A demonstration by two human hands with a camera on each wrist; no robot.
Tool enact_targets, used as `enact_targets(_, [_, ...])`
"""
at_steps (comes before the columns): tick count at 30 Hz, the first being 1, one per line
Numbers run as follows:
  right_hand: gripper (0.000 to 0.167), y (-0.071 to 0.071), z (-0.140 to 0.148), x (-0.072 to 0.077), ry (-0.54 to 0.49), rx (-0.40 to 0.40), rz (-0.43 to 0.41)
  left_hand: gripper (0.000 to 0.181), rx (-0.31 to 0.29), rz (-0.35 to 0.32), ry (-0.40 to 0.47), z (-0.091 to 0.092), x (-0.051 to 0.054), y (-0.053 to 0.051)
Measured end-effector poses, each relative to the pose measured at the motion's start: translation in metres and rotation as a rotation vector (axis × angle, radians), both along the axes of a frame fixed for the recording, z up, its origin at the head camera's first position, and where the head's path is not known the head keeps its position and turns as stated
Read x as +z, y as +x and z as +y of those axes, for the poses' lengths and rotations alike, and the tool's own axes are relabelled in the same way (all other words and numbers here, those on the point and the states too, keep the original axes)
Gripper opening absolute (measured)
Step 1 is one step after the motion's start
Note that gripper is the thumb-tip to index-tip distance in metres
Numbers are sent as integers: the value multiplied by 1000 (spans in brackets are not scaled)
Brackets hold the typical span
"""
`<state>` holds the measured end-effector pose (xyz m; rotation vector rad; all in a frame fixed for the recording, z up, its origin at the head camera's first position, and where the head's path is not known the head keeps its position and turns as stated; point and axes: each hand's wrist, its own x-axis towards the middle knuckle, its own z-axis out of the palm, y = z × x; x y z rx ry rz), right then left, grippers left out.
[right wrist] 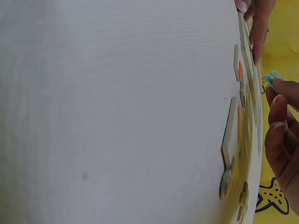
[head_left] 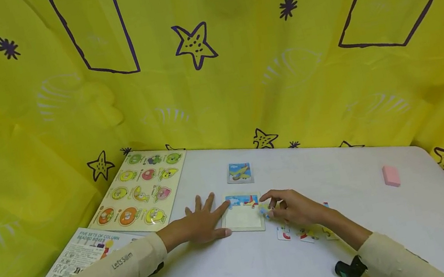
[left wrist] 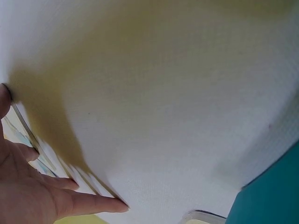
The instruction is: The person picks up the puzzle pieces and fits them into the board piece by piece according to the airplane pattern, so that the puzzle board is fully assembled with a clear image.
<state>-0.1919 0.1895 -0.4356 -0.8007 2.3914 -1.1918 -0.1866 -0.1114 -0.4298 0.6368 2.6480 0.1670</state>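
A small square puzzle board [head_left: 243, 220] lies on the white table, its top strip filled with blue and red picture pieces and its lower part bare. My left hand [head_left: 203, 221] rests spread beside it, fingers straight, forefinger and thumb at its left edge. Over the right edge, my right hand [head_left: 296, 206] pinches a puzzle piece [head_left: 264, 210]; its blue end shows in the right wrist view between thumb and fingertips. Below that hand lie several loose puzzle pieces [head_left: 283, 233], partly hidden. Behind the board sits a small airplane picture [head_left: 239, 173].
A fruit sticker-like board [head_left: 143, 180] lies at the back left, next to a printed box [head_left: 72, 256] under my left forearm. A pink block [head_left: 391, 176] stands at the right. A yellow patterned curtain [head_left: 236, 92] surrounds the table [head_left: 318, 167].
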Motion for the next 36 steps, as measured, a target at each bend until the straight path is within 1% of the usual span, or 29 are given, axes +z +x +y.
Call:
enact_targets(4, [37, 1, -1, 0, -10, 5, -10, 80, 0, -7, 0, 0, 1, 1])
enact_targets(11, [24, 1, 0, -1, -43, 0, -15, 79, -6, -5, 0, 0, 2, 1])
enact_targets(17, [32, -1, 0, -2, -34, 3, -9, 79, -4, -4, -1, 0, 2, 1])
enact_targets(22, [26, -2, 0, 1, -35, 11, 5, 80, -3, -3, -3, -1, 2, 1])
enact_targets(25, [29, -1, 0, 4, -50, 23, -10, 80, -3, -3, -4, -1, 1, 1])
enact_targets(30, [36, -4, 0, 5, -59, 67, -35, 80, -4, -6, -7, 0, 3, 0])
enact_targets(33, [36, -6, -1, 3, -59, 77, -41, 80, -7, -2, -9, 0, 3, 0])
enact_targets(36, [32, -7, -2, 1, -86, 83, -61, 80, -8, 1, -9, 0, 4, 1])
